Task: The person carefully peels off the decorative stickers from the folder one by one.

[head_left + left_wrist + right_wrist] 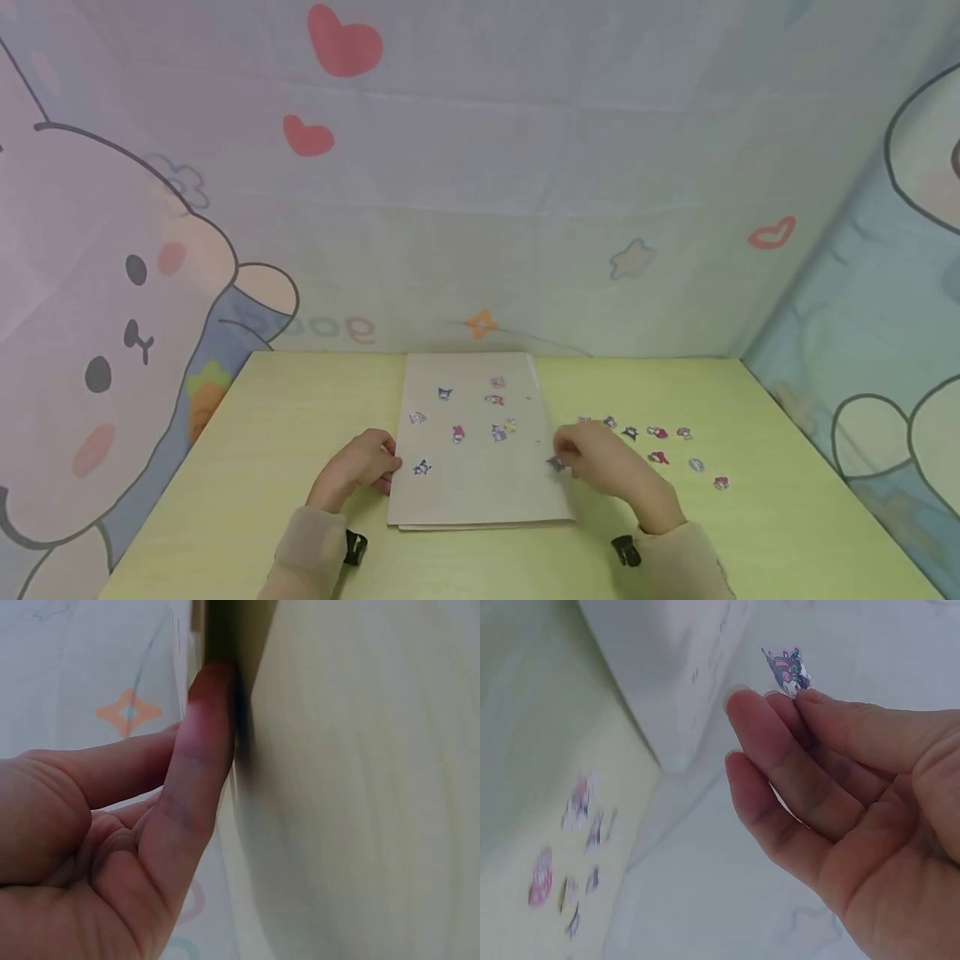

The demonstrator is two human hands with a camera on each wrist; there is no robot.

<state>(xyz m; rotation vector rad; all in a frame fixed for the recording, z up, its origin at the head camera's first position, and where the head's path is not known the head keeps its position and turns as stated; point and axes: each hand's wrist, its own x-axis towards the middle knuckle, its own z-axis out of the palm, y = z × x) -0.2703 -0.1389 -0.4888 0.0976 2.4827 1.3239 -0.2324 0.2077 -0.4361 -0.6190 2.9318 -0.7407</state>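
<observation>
A white paper sheet (480, 483) lies on the yellow-green table (247, 467), with several small cartoon stickers stuck on it. My left hand (360, 467) rests at the sheet's left edge, its fingers (199, 765) pressing down there. My right hand (600, 462) hovers at the sheet's right edge and pinches a small purple sticker (786, 671) between thumb and fingertips; in the head view that sticker (556, 463) shows at the fingertips. More loose stickers (660, 446) lie on the table right of the sheet.
Cartoon-printed fabric walls (480, 208) close in the table at the back and on both sides. Black wrist-camera mounts (625, 550) sit at both sleeves.
</observation>
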